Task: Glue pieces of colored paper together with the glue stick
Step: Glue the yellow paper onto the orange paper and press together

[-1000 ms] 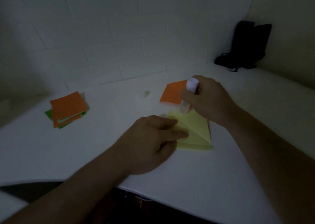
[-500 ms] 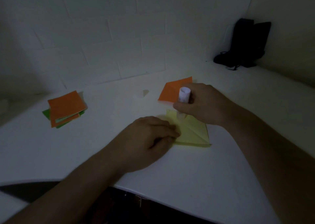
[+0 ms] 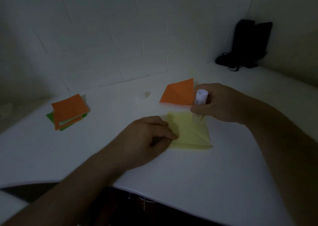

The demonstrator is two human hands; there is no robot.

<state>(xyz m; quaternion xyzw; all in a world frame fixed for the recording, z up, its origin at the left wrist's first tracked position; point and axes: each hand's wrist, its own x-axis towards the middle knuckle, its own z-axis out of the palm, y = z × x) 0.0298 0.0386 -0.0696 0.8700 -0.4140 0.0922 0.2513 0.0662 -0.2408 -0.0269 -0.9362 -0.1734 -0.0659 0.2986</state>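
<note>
- Right hand [image 3: 222, 103] has its grip closed around the white cylindrical glue stick [image 3: 201, 97]; the fingers curl round the tube, and its lower end points down to the far edge of the pale yellow square paper [image 3: 191, 131].
- Left hand [image 3: 146, 138] rests on the near left part of the yellow paper with bent fingers, and the fingertips press the sheet to the tabletop; I cannot tell if they pinch an edge.
- The yellow paper lies flat in the middle of the white tabletop [image 3: 223, 174] and shows diagonal fold lines that run toward its right corner.
- Just behind it lies a folded orange paper piece [image 3: 178, 93]; the right hand and the glue stick cover its right side.
- Well apart at the left is a loose stack of orange and green paper squares [image 3: 68, 112].
- A small pale scrap [image 3: 146, 94] lies between the stack and the orange piece; what it is cannot be made out.
- A black bag-like object [image 3: 247, 45] stands in the far right corner against the white brick wall [image 3: 103, 36].
- The light is dim, and the tip of the glue stick is blurred.
</note>
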